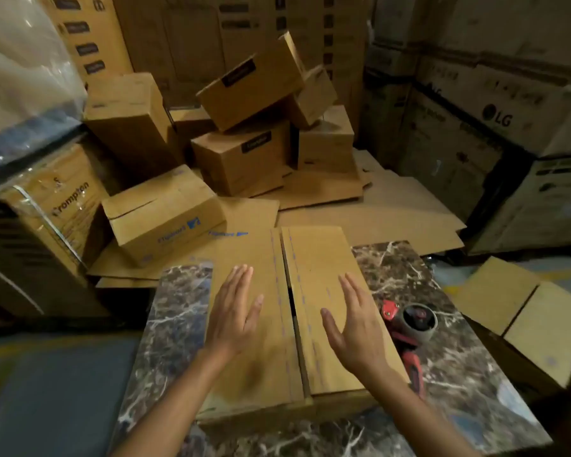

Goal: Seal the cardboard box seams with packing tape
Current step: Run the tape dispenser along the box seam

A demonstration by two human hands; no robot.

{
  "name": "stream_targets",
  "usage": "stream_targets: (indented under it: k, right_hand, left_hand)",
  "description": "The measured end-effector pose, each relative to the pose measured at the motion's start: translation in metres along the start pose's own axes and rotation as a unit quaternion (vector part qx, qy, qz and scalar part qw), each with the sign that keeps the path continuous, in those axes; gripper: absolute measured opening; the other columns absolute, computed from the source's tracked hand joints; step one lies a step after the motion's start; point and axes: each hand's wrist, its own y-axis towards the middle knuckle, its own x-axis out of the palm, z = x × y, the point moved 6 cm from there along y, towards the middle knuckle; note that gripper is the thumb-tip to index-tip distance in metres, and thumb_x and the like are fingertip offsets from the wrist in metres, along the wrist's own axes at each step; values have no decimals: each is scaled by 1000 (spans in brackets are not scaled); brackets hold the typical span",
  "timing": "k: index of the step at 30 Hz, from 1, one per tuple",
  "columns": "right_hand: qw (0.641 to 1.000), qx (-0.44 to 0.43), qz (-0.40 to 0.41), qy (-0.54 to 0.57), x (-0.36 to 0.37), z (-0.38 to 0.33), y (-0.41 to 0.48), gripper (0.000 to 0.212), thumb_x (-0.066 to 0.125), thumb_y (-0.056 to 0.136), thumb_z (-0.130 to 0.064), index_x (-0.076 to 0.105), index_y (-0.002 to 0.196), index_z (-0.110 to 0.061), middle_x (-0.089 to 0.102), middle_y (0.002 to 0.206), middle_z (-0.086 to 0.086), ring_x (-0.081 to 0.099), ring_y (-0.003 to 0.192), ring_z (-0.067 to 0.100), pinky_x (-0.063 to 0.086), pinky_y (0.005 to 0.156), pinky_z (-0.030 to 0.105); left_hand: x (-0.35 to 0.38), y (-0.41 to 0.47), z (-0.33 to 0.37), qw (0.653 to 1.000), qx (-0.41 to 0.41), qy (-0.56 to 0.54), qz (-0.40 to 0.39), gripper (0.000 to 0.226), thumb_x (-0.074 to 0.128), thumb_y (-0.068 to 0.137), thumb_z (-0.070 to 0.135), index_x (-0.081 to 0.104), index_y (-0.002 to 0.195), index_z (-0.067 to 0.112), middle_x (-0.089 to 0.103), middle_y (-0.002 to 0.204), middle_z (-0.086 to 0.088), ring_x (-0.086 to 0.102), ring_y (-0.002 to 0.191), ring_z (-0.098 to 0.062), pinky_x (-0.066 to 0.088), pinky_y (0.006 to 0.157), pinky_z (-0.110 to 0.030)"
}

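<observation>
A brown cardboard box (310, 258) lies on a dark marble tabletop (175, 311), its two top flaps folded shut with a narrow gap along the centre seam (290, 301). My left hand (234, 311) is flat over the left flap, fingers spread, holding nothing. Over the right flap my right hand (353, 324) is likewise flat and empty. A red tape dispenser (409, 328) with a grey roll lies on the marble just right of the box, untouched by either hand.
Flattened cardboard sheets (376, 209) cover the floor beyond the table. A pile of small boxes (251, 127) stands behind, one box (162, 212) at the left. Tall stacked cartons (508, 120) wall in the right and back. Plastic-wrapped cartons (30, 192) stand left.
</observation>
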Motion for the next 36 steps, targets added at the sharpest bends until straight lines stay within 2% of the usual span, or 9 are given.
stream_targets:
  k: [4, 8, 14, 19, 26, 28, 31, 33, 36]
  right_hand:
    - [988, 85, -103, -77, 46, 23, -32, 65, 53, 94, -40, 29, 151, -18, 32, 157, 9, 32, 141, 29, 33, 113, 45]
    - [955, 150, -159, -199, 77, 38, -61, 80, 19, 90, -69, 19, 155, -22, 15, 163, 9, 9, 150, 29, 7, 116, 60]
    - [939, 90, -207, -260, 97, 39, -67, 93, 1, 83, -81, 15, 155, -25, 2, 164, 14, -5, 150, 37, -3, 116, 61]
    - [942, -14, -243, -233, 109, 39, -46, 85, 7, 87, -79, 19, 154, -30, 4, 165, 11, -7, 151, 34, -5, 119, 56]
    - [955, -78, -260, -118, 107, 46, -21, 65, 42, 91, -59, 37, 148, -29, 18, 163, 6, 6, 151, 27, 4, 121, 47]
    - [971, -54, -223, -66, 90, 57, -13, 54, 52, 88, -45, 53, 137, -21, 39, 154, 7, 29, 145, 26, 20, 118, 46]
    - [994, 42, -86, -54, 49, 104, -5, 29, 57, 89, -33, 67, 112, -19, 60, 128, 1, 52, 119, 26, 43, 95, 43]
    - [986, 157, -41, -45, 28, 149, -10, 27, 59, 90, -42, 68, 105, -22, 61, 115, 0, 53, 109, 25, 46, 87, 43]
    - [948, 316, -34, -14, 18, 204, -21, 51, 51, 86, -68, 67, 100, -21, 56, 107, 3, 52, 105, 25, 48, 89, 44]
  left_hand:
    - [33, -17, -40, 990, -74, 47, -109, 67, 31, 97, 57, 23, 153, 21, 34, 156, -8, 22, 147, -23, 21, 118, -43]
    - [53, -46, -80, 967, -150, 128, -164, 80, 16, 89, 75, 22, 152, 26, 13, 164, -3, 4, 151, -25, 12, 116, -58]
    - [50, -58, -79, 955, -180, 155, -176, 82, 7, 88, 75, 23, 152, 27, 6, 165, 1, -4, 151, -22, 27, 111, -64]
    - [22, -94, -65, 941, -244, 186, -146, 84, 4, 90, 69, 27, 152, 16, 12, 163, -12, 4, 150, -31, 16, 113, -68]
    - [51, -70, 21, 982, -47, 88, -157, 74, 20, 94, 64, 34, 151, 19, 13, 163, -7, 4, 151, -23, 9, 117, -61]
    - [68, -52, 37, 976, -21, 114, -186, 75, 11, 93, 67, 30, 152, 25, 10, 164, -7, -1, 151, -24, 3, 117, -60]
    - [95, -45, 40, 956, -28, 156, -247, 80, -4, 87, 73, 12, 155, 34, -8, 164, -1, -15, 150, -22, -4, 118, -58]
    - [106, -46, 35, 950, -48, 175, -255, 81, -10, 84, 74, 4, 155, 36, -13, 163, 2, -17, 149, -20, -4, 118, -58]
    - [114, -44, 34, 946, -69, 191, -252, 80, -12, 85, 74, -2, 154, 36, -14, 163, 3, -14, 150, -20, -2, 118, -58]
